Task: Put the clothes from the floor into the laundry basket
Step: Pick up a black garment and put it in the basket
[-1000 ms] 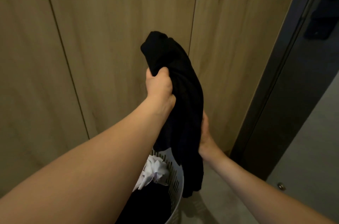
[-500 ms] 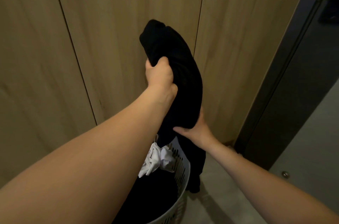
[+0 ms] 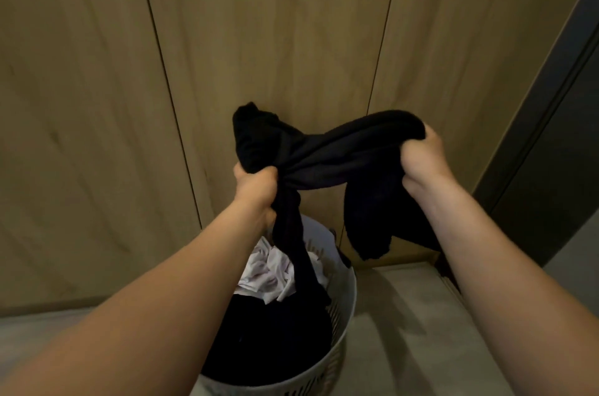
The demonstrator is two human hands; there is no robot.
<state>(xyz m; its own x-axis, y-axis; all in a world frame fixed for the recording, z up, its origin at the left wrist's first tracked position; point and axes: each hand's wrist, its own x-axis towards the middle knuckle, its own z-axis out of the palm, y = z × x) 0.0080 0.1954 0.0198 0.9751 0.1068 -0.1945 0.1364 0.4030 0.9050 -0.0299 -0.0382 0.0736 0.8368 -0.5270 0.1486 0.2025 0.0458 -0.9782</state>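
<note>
Black garment (image 3: 327,159): stretched in the air above the laundry basket (image 3: 343,314), one strand hanging down into it.
Left hand (image 3: 256,188): fist clenched on a bunched end, directly over the basket.
Right hand (image 3: 423,157): closed tight on the other end, up and right of the basket.
Basket contents: white cloth (image 3: 269,272) on dark clothes (image 3: 269,340).
Wooden panels (image 3: 259,39): behind the basket.
</note>
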